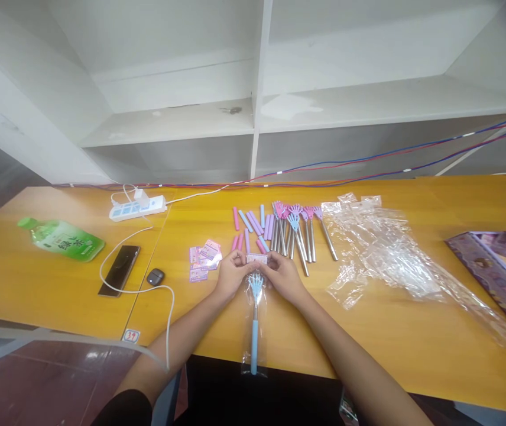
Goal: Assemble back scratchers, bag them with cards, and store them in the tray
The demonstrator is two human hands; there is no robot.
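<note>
Both my hands pinch the top end of a clear plastic bag (262,331) at the table's front edge. Inside the bag lies a blue back scratcher (254,343), its hand-shaped head toward my fingers and its handle toward me. My left hand (234,273) is closed on the bag's left top corner. On the right corner my right hand (283,273) is closed in the same way. Between my thumbs a small printed card (256,258) shows at the bag's top; whether it is inside the bag I cannot tell. Just beyond my hands lie pink, purple and blue handle sleeves (255,223).
Back scratchers without sleeves (307,236) lie behind my right hand, beside a heap of clear bags (386,254). Printed cards (200,269) lie left. Farther left are an earbud case (155,276), phone (122,266), cable, power strip (124,210) and green bottle (64,238). A box (479,260) stands right.
</note>
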